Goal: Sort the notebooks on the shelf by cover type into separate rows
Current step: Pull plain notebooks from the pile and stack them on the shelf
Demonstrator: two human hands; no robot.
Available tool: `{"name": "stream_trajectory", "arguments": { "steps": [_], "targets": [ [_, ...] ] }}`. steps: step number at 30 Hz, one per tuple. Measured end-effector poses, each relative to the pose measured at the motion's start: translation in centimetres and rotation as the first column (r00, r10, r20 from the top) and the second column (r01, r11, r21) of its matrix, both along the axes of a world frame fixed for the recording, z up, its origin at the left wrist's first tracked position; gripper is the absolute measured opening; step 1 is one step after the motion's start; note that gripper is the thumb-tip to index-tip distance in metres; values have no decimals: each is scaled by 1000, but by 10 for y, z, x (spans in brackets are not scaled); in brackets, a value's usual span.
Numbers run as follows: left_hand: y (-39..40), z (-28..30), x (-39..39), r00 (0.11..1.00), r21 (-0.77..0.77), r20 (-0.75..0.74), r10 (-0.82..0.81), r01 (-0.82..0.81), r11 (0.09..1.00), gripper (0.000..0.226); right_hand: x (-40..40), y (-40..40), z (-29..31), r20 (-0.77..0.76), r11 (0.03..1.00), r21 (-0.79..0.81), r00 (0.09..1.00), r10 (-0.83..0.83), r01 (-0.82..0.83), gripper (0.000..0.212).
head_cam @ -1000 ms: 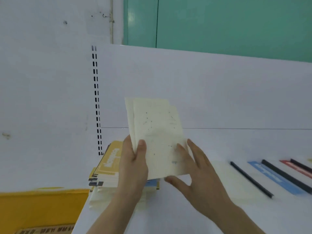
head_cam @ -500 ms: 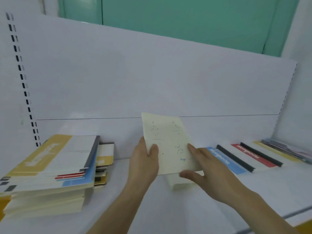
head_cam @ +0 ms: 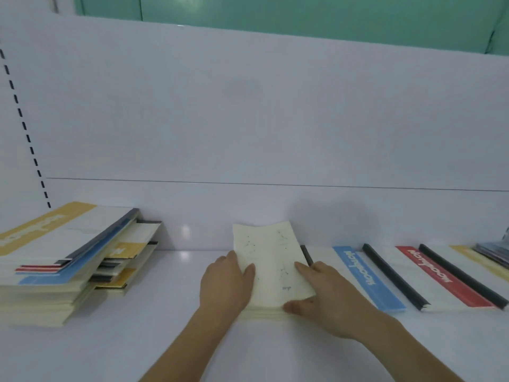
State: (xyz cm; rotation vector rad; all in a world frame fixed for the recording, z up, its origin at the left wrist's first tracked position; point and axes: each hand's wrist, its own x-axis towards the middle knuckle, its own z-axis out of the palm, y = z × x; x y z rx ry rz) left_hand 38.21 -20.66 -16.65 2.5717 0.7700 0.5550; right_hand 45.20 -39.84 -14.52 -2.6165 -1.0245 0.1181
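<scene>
Holding a cream notebook (head_cam: 271, 264) by both long edges: left hand (head_cam: 225, 288) on its left side with the thumb curled over the cover, right hand (head_cam: 327, 293) on its right side, thumb hooked under the near corner, fingers lying along the edge. Both hands grip it. The cover is plain cream with a few small dark specks and a tiny printed mark near its lower part (too small to read). The notebook sits on, or just above, a low cream stack (head_cam: 261, 312) on the white shelf (head_cam: 170, 340); whether it rests fully on the stack, cannot tell. Its far edge is tilted up slightly.

Positions from the cream notebook:
- Just right, touching or nearly so: a white notebook with a black spine strip (head_cam: 306, 255), mostly hidden by the right hand.
- Further right, flat in a row: blue-banded notebook (head_cam: 366, 277), black-spined; then red-banded notebook (head_cam: 440, 274), also black-spined; then a yellow-edged notebook (head_cam: 476, 260) partly cut by the frame. Dark, blurred covers (head_cam: 493, 249) lie at the far right edge.
- Well left: a tall untidy pile (head_cam: 55, 257), top cover white with a yellow band; red, blue and black edges poke out below. A second, lower pile (head_cam: 129, 260) leans behind it, nearer the white back panel (head_cam: 248, 119).
- Above the panel: green wall (head_cam: 303, 15).
</scene>
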Motion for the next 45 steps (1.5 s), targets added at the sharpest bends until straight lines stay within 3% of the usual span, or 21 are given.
{"name": "stream_trajectory", "arguments": {
  "steps": [5,8,10,14,17,21,26,30,34,40,43,45],
  "targets": [
    [-2,-5,1,994,99,-98,38,-28,995,44,6,0,-8,20,998,-61,1000,20,-18,88],
    [2,-4,-3,995,57,-93,-31,36,998,42,3,-1,-10,77,994,-106,997,14,-5,80],
    [6,0,-11,986,49,-111,-124,130,990,55,2,-1,-11,98,991,-135,995,6,8,73],
    [10,13,-34,894,25,-343,-289,316,948,92,7,-2,-4,108,979,-200,993,48,-25,73],
    [13,18,-39,851,97,-426,-309,382,919,92,9,-1,3,59,973,-229,997,51,-36,79],
    [11,22,-37,846,78,-428,-318,385,920,78,9,2,6,-7,975,-220,999,34,-35,87],
    [21,29,-37,831,-94,-391,-396,392,915,71,14,3,8,-10,965,-258,999,49,-50,94],
    [19,29,-36,832,-63,-394,-390,399,915,53,16,3,10,-22,962,-265,998,62,-66,98],
    [13,28,-35,834,-48,-413,-367,382,923,48,15,3,14,-14,953,-295,997,73,-74,94],
    [9,25,-38,864,-86,-375,-337,330,940,54,16,2,14,57,933,-353,994,89,-63,95],
    [11,27,-46,871,-177,-350,-346,301,937,79,13,3,21,209,919,-393,969,131,-39,92],
    [13,32,-53,897,-141,-317,-309,278,950,93,7,11,29,262,952,-302,956,131,-48,89]
  ]
}}
